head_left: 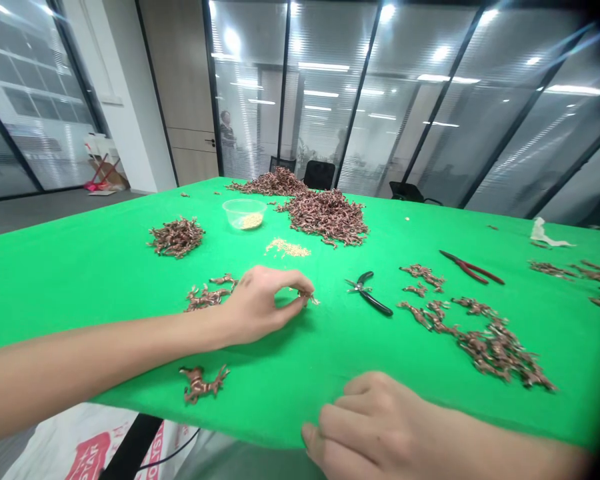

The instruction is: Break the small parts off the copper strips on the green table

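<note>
My left hand (260, 303) reaches over the green cloth, thumb and forefinger pinched on a small brown animal figurine (307, 297). Most of that figurine is hidden by the fingers. By my left wrist lie several similar brown figurines (203, 298), and another single figurine (203, 385) lies nearer the front edge. My right hand (375, 430) is curled closed at the front edge of the table; whether anything is inside it is hidden. Small pale pieces (287, 249) are scattered beyond my left hand. Black-handled pliers (370, 295) lie to its right.
A clear plastic bowl (244, 215) holds more pale pieces. Big heaps of figurines (325, 217) stand at the back, with a smaller pile (177, 237) at left. Red-handled pliers (473, 268) and loose figurines (497, 347) lie at right, near a crumpled white tissue (547, 233).
</note>
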The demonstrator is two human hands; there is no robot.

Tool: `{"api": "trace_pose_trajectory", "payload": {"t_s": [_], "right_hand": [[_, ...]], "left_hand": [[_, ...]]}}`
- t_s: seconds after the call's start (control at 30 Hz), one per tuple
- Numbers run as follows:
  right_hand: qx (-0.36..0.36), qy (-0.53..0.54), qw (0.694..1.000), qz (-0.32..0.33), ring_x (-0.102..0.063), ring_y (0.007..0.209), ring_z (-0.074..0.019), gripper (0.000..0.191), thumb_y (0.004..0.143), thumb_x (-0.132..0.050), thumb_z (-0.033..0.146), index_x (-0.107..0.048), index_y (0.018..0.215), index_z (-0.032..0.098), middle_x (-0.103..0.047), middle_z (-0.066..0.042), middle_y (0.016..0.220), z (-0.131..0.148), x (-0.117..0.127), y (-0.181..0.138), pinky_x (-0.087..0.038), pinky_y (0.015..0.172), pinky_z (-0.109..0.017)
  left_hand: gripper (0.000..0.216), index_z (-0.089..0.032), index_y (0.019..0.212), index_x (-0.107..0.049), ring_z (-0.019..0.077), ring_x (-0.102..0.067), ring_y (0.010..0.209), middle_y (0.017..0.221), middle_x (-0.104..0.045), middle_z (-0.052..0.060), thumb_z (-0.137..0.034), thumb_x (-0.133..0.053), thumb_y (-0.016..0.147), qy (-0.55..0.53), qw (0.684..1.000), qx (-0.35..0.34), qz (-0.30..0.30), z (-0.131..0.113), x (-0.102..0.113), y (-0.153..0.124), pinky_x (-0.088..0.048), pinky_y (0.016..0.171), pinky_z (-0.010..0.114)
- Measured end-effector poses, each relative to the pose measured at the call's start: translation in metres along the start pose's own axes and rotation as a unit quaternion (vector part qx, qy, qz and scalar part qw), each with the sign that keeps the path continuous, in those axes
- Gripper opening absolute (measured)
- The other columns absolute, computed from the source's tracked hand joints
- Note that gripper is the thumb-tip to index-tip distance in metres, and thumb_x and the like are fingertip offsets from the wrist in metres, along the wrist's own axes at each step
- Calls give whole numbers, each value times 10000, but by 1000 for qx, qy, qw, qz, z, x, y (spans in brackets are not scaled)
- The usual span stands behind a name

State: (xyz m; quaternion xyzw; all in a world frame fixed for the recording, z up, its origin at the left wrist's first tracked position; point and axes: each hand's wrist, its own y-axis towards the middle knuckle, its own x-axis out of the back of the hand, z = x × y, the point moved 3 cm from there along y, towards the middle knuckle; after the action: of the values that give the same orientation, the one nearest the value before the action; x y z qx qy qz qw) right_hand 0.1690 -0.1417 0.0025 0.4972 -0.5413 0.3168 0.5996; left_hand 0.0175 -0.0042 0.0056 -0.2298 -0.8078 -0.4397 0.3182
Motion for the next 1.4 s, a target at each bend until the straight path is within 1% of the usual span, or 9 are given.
{"api": "trace_pose_trajectory", "payload": {"t_s": [0.07,0.13,0.23,0.3,0.47,0.77,1.03,1.27,1.4], "right_hand": [[-28,19,999,-22,-453,488,-128,252,964,-474,86,-647,799,167,-581,0,653,-1,-3,-1,-313,465,-323],[-73,67,993,-68,-490,516,-115,214,963,-500,113,-625,804,182,-573,15,648,-4,-3,-2,-332,495,-297],[-122,193,964,-132,-538,590,-89,94,937,-551,132,-607,880,181,-586,30,678,-12,-1,-1,-364,547,-239],[-147,247,945,-158,-497,578,-81,47,927,-571,139,-598,905,170,-557,36,678,-20,2,0,-356,546,-219],[-219,251,922,-196,-423,575,-89,108,963,-525,147,-610,898,164,-501,30,688,-47,6,-3,-335,548,-221],[-350,313,860,-199,-362,518,-102,246,1002,-535,360,-604,858,173,-434,56,582,-88,-4,-18,-283,486,-242],[-358,372,838,-175,-453,511,-95,269,924,-670,413,-662,861,151,-564,26,595,-87,-12,-13,-330,478,-221],[-401,466,767,-182,-442,397,-55,307,918,-661,465,-618,893,163,-596,33,643,-89,-17,-14,-306,378,-185],[-402,492,749,-187,-453,382,-50,343,913,-650,502,-592,893,165,-594,35,654,-92,-19,-12,-307,362,-173]], "left_hand": [[146,-187,986,-716,144,-739,885,965,-784,0,-151,-635,870,0,1000,0,-2,1,0,0,-511,799,234],[142,-184,984,-715,137,-736,877,959,-783,-1,-150,-635,872,-2,1000,-5,-4,1,0,-1,-510,798,228],[141,-176,985,-713,124,-732,854,945,-781,-3,-140,-636,873,-11,1000,-15,-6,0,1,-1,-508,789,216],[141,-172,994,-711,122,-731,852,944,-780,-2,-141,-635,878,-17,1000,-20,-6,-1,2,-1,-510,790,213],[135,-176,1002,-734,130,-741,836,931,-790,4,-176,-647,899,-30,999,-24,4,-1,0,-1,-523,786,217],[122,-157,983,-744,124,-735,808,912,-788,24,-168,-672,885,-77,996,-46,-12,-10,4,-2,-533,780,199],[127,-118,972,-753,121,-725,772,879,-783,49,-186,-689,885,-138,989,-51,23,-21,8,-1,-541,745,195],[179,-154,1027,-778,118,-732,761,904,-798,35,-173,-726,858,-137,989,-55,-12,-18,5,-3,-540,716,189],[198,-167,1048,-780,109,-731,767,915,-800,28,-150,-718,860,-138,989,-54,-14,-20,5,-2,-536,719,179]]}}
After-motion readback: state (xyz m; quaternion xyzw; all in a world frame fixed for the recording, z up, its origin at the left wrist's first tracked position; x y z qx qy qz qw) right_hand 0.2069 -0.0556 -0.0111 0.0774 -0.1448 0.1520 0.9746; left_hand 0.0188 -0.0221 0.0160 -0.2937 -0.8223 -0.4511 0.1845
